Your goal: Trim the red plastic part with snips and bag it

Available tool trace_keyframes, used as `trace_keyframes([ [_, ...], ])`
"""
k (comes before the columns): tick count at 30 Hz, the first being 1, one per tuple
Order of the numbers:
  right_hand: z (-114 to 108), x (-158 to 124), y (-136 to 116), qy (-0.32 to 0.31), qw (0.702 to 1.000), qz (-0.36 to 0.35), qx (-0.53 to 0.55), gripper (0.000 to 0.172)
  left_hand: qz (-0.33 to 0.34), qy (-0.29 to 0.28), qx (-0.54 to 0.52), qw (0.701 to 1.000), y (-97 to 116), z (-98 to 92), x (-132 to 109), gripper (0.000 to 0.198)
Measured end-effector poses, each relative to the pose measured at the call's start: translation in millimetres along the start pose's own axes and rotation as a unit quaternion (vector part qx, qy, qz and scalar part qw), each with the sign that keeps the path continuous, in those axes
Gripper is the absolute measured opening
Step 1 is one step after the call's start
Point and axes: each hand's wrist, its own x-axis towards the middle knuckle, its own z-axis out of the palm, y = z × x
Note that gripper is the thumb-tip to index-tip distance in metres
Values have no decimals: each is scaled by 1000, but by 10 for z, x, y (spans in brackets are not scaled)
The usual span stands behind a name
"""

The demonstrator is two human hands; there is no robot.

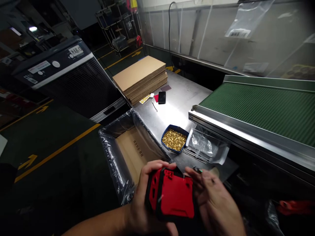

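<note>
Left hand: is gripping the red and black plastic part along its left edge, fingers curling over the top rim and holding it firmly.
Right hand: is resting against the right side of the part, fingers narrowed at the top right corner; a small dark piece is showing at the fingertips, too small to identify.
Part position: is being held in the air just in front of the body, red face up, above the near edge of the lined carton.
Grip advice: the left hand is doing the supporting, so the right fingers are staying free for fine work at the corner; keeping the part level looks sensible.
Supply: the blue tray of small brass pieces is sitting on the steel surface, near the hands and just beside the clear bags.
Risk: small pieces are likely dropping into the carton if released at the edge.
Surroundings: a stack of flat cardboard and a phone are lying farther back; the green conveyor is running along the right.
</note>
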Motion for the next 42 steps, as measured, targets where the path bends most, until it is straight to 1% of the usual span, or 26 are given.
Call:
trace_keyframes([
  [1,18,9,53,-22,999,40,30,53,56,20,57,997,-42,24,-18,116],
  [3,53,-2,127,-58,992,97,51,47,128,45,126,983,-142,62,-51,131],
  [5,79,-28,123,-46,990,114,75,47,160,57,156,973,-250,83,-91,139],
  [6,86,-40,90,-25,989,118,89,49,162,55,164,972,-300,85,-117,138],
  [8,88,-53,-15,18,988,109,106,54,149,28,157,976,-382,81,-183,123],
  [10,74,-50,-131,17,990,94,107,57,120,-15,101,988,-421,75,-241,96],
  [11,61,-43,-178,8,991,84,103,58,101,-22,62,993,-419,75,-254,85],
  [13,29,-24,-240,-15,994,61,89,61,40,5,1,999,-372,87,-222,69],
  [15,-1,-9,-257,-37,996,38,66,63,-60,35,-28,997,-293,109,-107,62],
  [16,-13,-6,-253,-44,997,23,52,63,-128,26,-45,990,-255,121,-31,60],
  [17,-22,-7,-243,-54,998,9,36,63,-198,-7,-71,978,-224,133,48,63],
  [19,-36,-12,-221,-81,997,-14,1,60,-315,-113,-144,931,-190,155,179,77],
  [20,-45,-12,-217,-95,995,-21,-14,59,-350,-157,-175,907,-186,165,221,83],
  [21,-60,-6,-221,-102,994,-34,-26,56,-367,-183,-191,892,-187,174,246,88],
  [22,-82,7,-235,-100,993,-60,-32,52,-369,-192,-193,889,-189,184,255,93],
  [25,-207,85,-331,-53,981,-185,-6,32,-353,-167,-161,906,-179,205,237,106],
  [26,-265,111,-369,-41,976,-212,6,25,-344,-159,-152,913,-169,210,231,109],
  [27,-326,128,-401,-38,975,-218,14,19,-331,-154,-144,920,-157,212,227,111],
  [28,-386,132,-423,-44,978,-203,11,18,-316,-151,-134,927,-144,214,228,111],
  [30,-484,94,-423,-60,986,-152,-35,26,-282,-142,-107,943,-119,216,239,109],
  [32,-536,0,-367,-79,981,-118,-128,43,-248,-135,-68,957,-104,215,253,107],
  [34,-536,-131,-287,-97,960,-117,-237,59,-207,-133,-21,969,-96,210,265,107],
  [36,-485,-274,-227,-122,936,-128,-305,69,-163,-134,25,977,-88,203,273,107],
  [37,-443,-344,-213,-131,930,-131,-318,75,-147,-134,40,979,-81,200,276,106],
  [39,-342,-463,-218,-131,931,-119,-318,82,-123,-134,59,981,-58,194,282,104],
  [42,-224,-551,-275,-100,941,-96,-308,75,-95,-138,92,982,-20,180,301,103],
])
